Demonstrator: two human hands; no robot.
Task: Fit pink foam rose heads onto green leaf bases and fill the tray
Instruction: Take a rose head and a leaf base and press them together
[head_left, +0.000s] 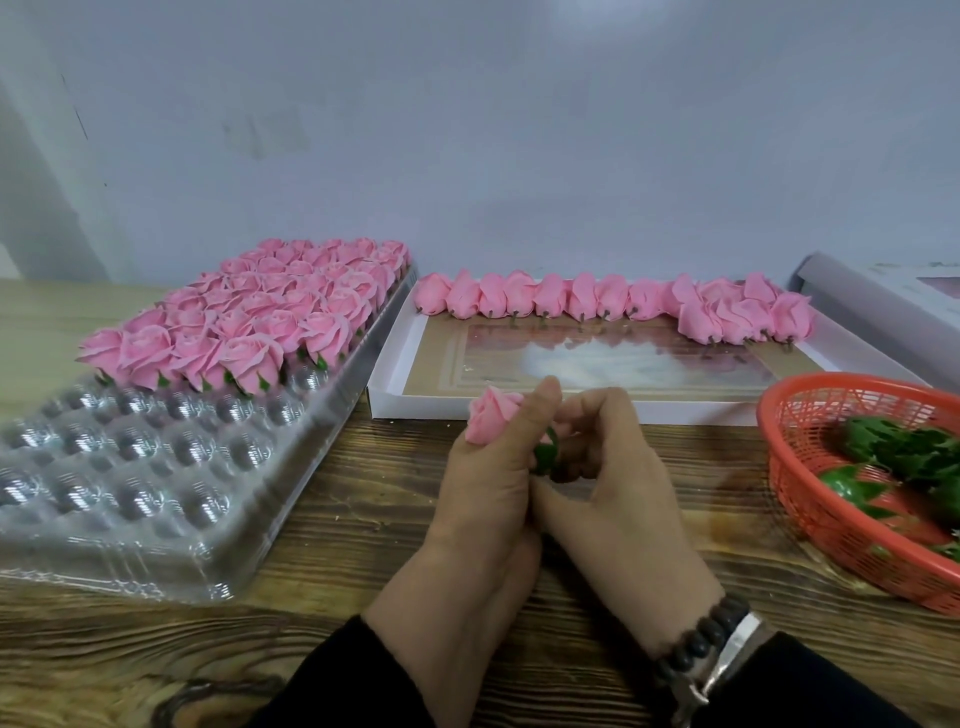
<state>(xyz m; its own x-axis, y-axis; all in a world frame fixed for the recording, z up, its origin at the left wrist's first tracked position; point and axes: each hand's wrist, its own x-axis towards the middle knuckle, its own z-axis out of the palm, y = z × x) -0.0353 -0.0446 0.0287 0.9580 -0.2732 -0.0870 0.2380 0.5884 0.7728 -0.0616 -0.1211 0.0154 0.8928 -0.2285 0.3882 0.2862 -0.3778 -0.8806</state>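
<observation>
Rose head (491, 418), pink foam, sits right in the middle of the view, just in front of the white box, held above the wooden table (363, 499). The left hand (488, 478) has its fingers curled round it with the thumb up along the petals, so the bloom points up and away and its bottom end faces the other hand. The right hand (602, 452) pinches a green leaf base (546, 454) against the underside of the rose, fingers curled in tight. My guess is that's the fitting step: one hand steadies the soft head without crushing it, the other pushes the base on. Whether it's fully seated I can't tell, the fingers hide the joint.

Going outward: the clear plastic tray (156, 467) is on the left, its far rows packed with finished roses (249, 317) and the near rows of cups vacant, so there's a fair bit left to fill. The nearest vacant cups are just beside the hands, an easy reach. The white box (395, 353) behind holds a line of bare rose heads (597, 301) lying on their sides along the far edge. The red mesh basket (810, 467) on the right has more leaf bases (898, 447). A beaded bracelet (701, 639) is on the right wrist. Nothing really blocks the path to the tray.
</observation>
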